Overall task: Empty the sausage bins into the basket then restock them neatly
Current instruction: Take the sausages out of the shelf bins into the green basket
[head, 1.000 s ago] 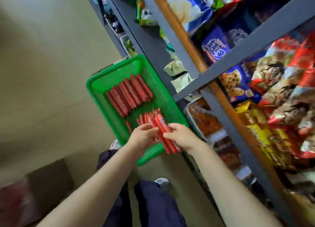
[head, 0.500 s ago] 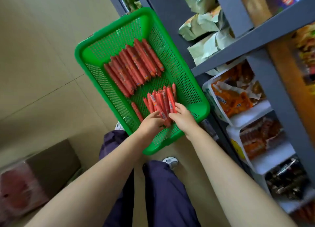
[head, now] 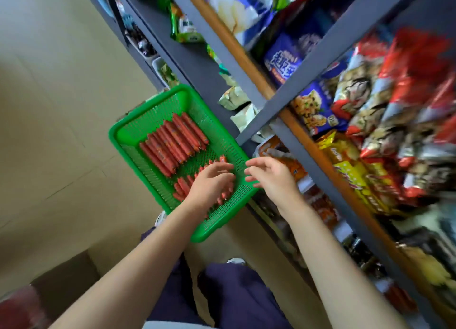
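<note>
A green mesh basket (head: 128, 133) sits low beside the grey shelving. A tidy row of red sausages (head: 172, 141) lies in its far half. A second bunch of red sausages (head: 183, 185) lies in the near half, partly hidden under my left hand (head: 209, 183), which rests on that bunch with fingers loosely bent. My right hand (head: 269, 178) hovers over the basket's right rim, fingers spread and holding nothing. A white bin with orange sausage packs (head: 283, 156) stands on the shelf just right of the basket.
Grey shelf rails (head: 318, 47) cross the view, packed with blue, red and yellow snack bags (head: 385, 106). Another bin of reddish packs (head: 325, 210) sits lower on the shelf. My dark trousers (head: 232, 296) and a cardboard box (head: 64, 281) are below.
Both hands set the bunch of sausages down into the basket's near half. My right hand has let go and lifted toward the shelf; my left stays on the bunch.
</note>
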`<action>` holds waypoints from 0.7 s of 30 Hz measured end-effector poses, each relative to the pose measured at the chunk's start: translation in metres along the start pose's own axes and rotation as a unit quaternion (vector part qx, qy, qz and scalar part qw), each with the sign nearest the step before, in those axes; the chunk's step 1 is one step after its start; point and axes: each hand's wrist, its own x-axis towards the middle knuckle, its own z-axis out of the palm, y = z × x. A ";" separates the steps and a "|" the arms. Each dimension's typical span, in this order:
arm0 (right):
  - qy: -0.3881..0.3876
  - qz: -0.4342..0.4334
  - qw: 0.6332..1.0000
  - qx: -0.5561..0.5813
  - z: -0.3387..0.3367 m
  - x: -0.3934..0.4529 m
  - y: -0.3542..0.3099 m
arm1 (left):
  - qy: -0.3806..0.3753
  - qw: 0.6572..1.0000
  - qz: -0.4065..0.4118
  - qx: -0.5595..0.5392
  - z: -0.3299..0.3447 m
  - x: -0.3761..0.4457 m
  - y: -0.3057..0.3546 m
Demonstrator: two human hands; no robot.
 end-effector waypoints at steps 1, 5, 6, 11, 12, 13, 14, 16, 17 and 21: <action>0.012 -0.034 0.999 0.010 -0.015 -0.020 -0.019 | -0.008 0.999 0.041 0.008 0.008 -0.015 0.024; 0.102 -0.169 0.980 -0.008 -0.083 -0.106 -0.106 | -0.081 0.975 0.209 0.002 0.055 -0.079 0.136; 0.133 -0.199 0.971 -0.018 -0.101 -0.133 -0.129 | -0.100 0.963 0.248 0.014 0.069 -0.099 0.163; 0.274 -0.343 0.898 -0.035 -0.189 -0.262 -0.213 | -0.153 0.838 0.503 0.150 0.147 -0.193 0.262; 0.291 -0.356 0.887 -0.028 -0.203 -0.281 -0.218 | -0.139 0.787 0.570 0.190 0.161 -0.209 0.273; 0.309 -0.367 0.877 -0.027 -0.217 -0.296 -0.219 | -0.132 0.737 0.625 0.221 0.174 -0.221 0.280; 0.331 -0.369 0.868 -0.034 -0.230 -0.308 -0.217 | -0.135 0.704 0.653 0.242 0.187 -0.230 0.285; 0.381 -0.346 0.856 -0.053 -0.256 -0.320 -0.206 | -0.161 0.689 0.654 0.268 0.210 -0.235 0.286; 0.405 -0.320 0.854 -0.061 -0.269 -0.321 -0.198 | -0.181 0.697 0.634 0.282 0.221 -0.233 0.283; 0.365 -0.153 0.917 -0.053 -0.319 -0.304 -0.170 | -0.203 0.703 0.591 0.341 0.252 -0.210 0.262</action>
